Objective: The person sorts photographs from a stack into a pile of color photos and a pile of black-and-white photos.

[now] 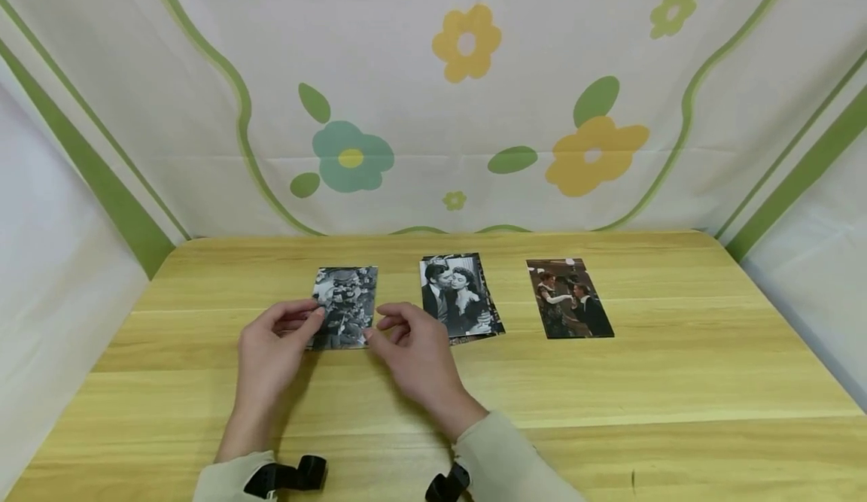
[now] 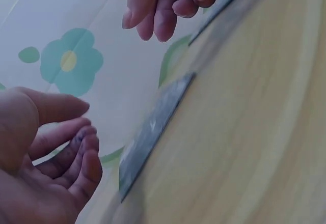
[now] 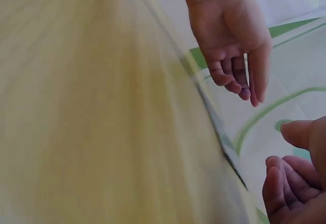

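Observation:
On the table lies a black-and-white photo card (image 1: 347, 302) showing a crowd, at the left of three groups of cards. My left hand (image 1: 278, 344) hovers by its left edge, fingers loosely bent. Opposite, my right hand (image 1: 420, 359) is by the card's right edge, its fingers bent too. Both wrist views show gaps between thumb and fingers with nothing held; the left wrist view has the left hand (image 2: 51, 152) apart from the card (image 2: 150, 135). A pile topped by a black-and-white photo of a couple (image 1: 457, 295) is beside the right hand, which partly overlaps it.
Farther right lies a colour photo card (image 1: 570, 299) of two people. The wooden table (image 1: 643, 397) ends at the back against a white cloth (image 1: 406, 95) with printed flowers, and cloth walls stand at both sides. Black straps (image 1: 287, 476) sit at the wrists.

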### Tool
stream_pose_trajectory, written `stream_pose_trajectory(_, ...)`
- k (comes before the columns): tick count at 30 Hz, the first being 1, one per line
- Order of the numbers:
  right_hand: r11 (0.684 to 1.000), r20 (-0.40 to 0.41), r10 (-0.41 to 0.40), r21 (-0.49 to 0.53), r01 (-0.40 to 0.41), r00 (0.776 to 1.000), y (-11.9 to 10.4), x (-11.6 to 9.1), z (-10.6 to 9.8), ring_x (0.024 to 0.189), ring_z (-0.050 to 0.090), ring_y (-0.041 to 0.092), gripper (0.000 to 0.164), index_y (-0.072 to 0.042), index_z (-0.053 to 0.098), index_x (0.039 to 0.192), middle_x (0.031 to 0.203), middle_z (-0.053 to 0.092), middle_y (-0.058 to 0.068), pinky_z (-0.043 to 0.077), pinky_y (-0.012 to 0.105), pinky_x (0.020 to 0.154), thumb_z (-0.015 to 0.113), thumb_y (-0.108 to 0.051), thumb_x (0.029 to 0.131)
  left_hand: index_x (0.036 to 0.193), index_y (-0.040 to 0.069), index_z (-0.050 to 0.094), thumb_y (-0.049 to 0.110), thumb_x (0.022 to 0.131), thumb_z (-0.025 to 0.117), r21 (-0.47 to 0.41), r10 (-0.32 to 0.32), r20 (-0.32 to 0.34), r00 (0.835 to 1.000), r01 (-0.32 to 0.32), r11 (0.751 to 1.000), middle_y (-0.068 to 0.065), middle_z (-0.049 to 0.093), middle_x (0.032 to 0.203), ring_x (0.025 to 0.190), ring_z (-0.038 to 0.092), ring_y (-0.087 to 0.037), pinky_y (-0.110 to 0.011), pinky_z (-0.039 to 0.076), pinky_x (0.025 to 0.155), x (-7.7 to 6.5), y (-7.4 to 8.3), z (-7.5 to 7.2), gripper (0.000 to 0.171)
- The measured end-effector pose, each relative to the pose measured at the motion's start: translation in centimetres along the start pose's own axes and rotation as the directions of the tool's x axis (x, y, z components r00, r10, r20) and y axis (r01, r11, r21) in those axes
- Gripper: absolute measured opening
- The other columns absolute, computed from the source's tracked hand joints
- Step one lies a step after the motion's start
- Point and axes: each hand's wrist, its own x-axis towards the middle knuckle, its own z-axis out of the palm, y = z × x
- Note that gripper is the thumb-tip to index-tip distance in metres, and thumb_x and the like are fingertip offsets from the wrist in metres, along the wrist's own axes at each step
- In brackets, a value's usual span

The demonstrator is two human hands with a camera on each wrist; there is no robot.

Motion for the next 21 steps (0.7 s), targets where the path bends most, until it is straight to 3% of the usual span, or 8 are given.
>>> stream_pose_trajectory(4,1.0,-0.024,-0.004,0.011,0.004,1.0,-0.2,-0.1,-2.1,0.094,0.066,0.012,0.037,-0.011,0.073,0.13,0.107,0.075,-0.004,0.059,0.021,0.082,0.082,-0.02,0.096,0.128,0.004,0.075,0.02,0.099,0.079,-0.172,-0.003,0.079,0.997,0.016,0.985,0.01,0.077,0.107,0.095,0.067,-0.003,-0.016,0.057,0.081,-0.3,0.8,0.7,0.033)
stream_pose_trajectory(7,1.0,-0.062,0.009,0.024,-0.008,0.998,-0.1,-0.2,-4.3,0.095,0.067,0.015,0.034,-0.011,0.074,0.127,0.106,0.075,-0.001,0.059,0.021,0.082,0.082,-0.017,0.095,0.128,0.001,0.074,0.015,0.099,0.079,-0.248,0.006,0.141,0.99,0.03,0.968,0.011,0.076,0.105,0.097,0.068,-0.006,-0.018,0.058,0.083,-0.7,1.4,1.8,0.033)
stream_pose_trajectory(15,0.996,-0.236,0.083,-0.011,-0.088,0.968,1.6,-0.8,-10.6,0.098,0.065,0.018,0.032,-0.012,0.075,0.125,0.109,0.075,0.005,0.056,0.019,0.083,0.083,-0.015,0.094,0.123,0.002,0.076,0.009,0.098,0.078,-0.287,0.047,0.248,0.968,0.027,0.957,-0.009,0.074,0.119,0.101,0.068,-0.014,-0.02,0.057,0.084,-2.1,3.0,5.4,0.026)
stream_pose_trajectory(21,0.991,-0.314,0.125,-0.01,-0.135,0.941,2.7,-1.3,-12.9,0.098,0.063,0.018,0.031,-0.009,0.074,0.126,0.109,0.073,0.006,0.054,0.019,0.083,0.081,-0.016,0.097,0.12,0.002,0.077,0.007,0.096,0.079,-0.297,0.064,0.289,0.955,0.026,0.954,-0.01,0.074,0.116,0.101,0.067,-0.017,-0.021,0.057,0.086,-3.0,3.2,6.9,0.024)
